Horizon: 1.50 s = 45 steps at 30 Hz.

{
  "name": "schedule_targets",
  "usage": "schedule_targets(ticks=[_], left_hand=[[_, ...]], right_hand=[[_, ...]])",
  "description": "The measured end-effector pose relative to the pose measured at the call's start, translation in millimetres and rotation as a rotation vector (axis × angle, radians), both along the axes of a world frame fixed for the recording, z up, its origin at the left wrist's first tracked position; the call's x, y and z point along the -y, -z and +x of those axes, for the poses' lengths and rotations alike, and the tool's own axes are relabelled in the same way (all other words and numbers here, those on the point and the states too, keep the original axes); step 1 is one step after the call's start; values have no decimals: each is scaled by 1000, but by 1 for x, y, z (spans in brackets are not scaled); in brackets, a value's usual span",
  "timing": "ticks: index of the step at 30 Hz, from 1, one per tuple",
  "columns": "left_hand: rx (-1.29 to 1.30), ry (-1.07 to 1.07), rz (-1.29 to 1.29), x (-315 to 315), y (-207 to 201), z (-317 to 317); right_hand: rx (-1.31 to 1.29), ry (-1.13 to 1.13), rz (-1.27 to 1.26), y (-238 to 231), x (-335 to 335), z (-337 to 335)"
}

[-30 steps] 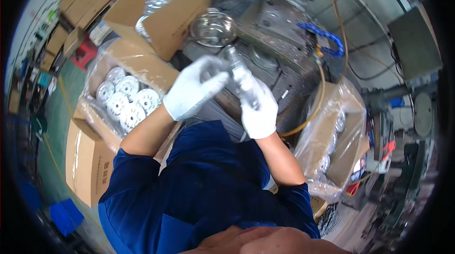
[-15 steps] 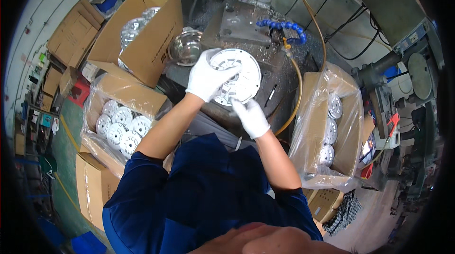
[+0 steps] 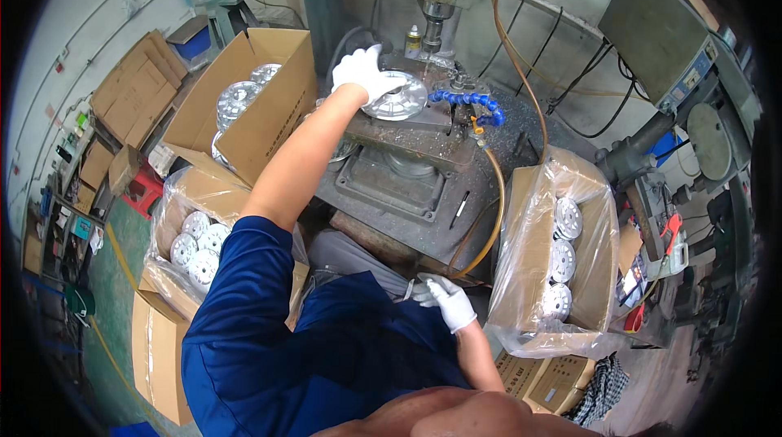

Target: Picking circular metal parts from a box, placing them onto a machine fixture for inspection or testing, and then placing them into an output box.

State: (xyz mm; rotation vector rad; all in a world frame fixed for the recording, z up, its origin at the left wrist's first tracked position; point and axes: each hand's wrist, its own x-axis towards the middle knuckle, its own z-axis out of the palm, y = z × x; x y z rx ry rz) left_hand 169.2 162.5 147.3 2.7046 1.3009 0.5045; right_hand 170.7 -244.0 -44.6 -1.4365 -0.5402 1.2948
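left hand carried metal disc onto machine; right hand dropped to lap.

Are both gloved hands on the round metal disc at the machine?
No, only the left hand rests on the metal disc; the right hand is down near the lap.

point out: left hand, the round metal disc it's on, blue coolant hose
left hand (image 3: 364,72), head view, back of the white glove
round metal disc (image 3: 401,99), head view, bare shiny face beside the glove
blue coolant hose (image 3: 468,101), head view, middle of the segmented tube
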Motion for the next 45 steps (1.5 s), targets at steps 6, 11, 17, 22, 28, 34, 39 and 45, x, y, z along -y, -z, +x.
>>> schedule_targets(ticks=[6,11,17,22,28,34,39,45], left_hand=[[9,-134,-362,7,12,-4],[199,-17,-323,7,15,0],[136,-9,-331,0,13,7],[110,88,-338,-9,10,6],[104,93,-373,-18,17,10],[154,-33,-401,-35,34,19],[98,6,-512,-41,32,19],[111,40,-443,-36,30,17]], right_hand=[[-45,132,-139,20,25,2],[-33,142,-98,19,17,8],[84,98,-97,11,7,7],[75,81,-141,15,9,2],[97,87,-195,15,10,5],[114,88,-147,13,11,7],[148,90,-81,18,16,3],[94,29,-232,28,13,-10]])
